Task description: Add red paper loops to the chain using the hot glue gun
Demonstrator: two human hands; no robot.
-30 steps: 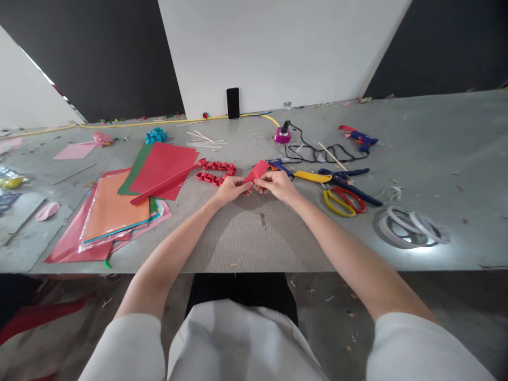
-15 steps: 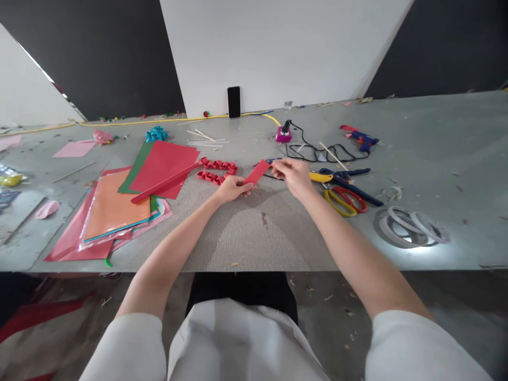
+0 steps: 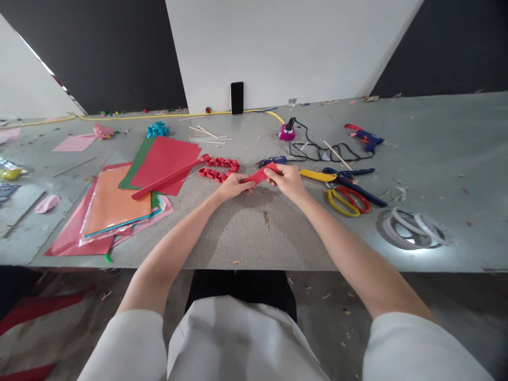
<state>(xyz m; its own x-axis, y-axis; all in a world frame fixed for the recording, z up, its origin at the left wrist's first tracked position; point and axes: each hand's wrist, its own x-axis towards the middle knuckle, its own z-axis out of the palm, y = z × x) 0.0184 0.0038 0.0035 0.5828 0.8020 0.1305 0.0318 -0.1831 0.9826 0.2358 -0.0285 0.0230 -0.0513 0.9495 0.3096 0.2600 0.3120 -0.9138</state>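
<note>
Between my two hands is a short red paper strip (image 3: 260, 174), held just above the table. My left hand (image 3: 235, 187) pinches its left end, thumb on top. At the strip's right end, the fingers of my right hand (image 3: 289, 181) close on the paper. Left of and behind my left hand lies a curved red paper chain (image 3: 218, 168) with twisted-looking loops. Red paper sheets (image 3: 166, 161) and a long folded red strip (image 3: 164, 181) lie further left. A blue-tipped tool (image 3: 273, 161) and a yellow-handled cutter (image 3: 316, 175) rest near my right hand.
Scissors (image 3: 343, 202), dark blue pliers (image 3: 355, 185) and clear tape rolls (image 3: 413, 227) lie to the right. A glue gun (image 3: 367, 138) and a purple plug block (image 3: 287, 132) with black cables are behind. A phone (image 3: 237, 98) leans on the wall; orange paper (image 3: 117, 203) lies left.
My right hand has come in to the strip and now grips its right end. The strip has tipped to a flatter angle. My left hand keeps its hold.
</note>
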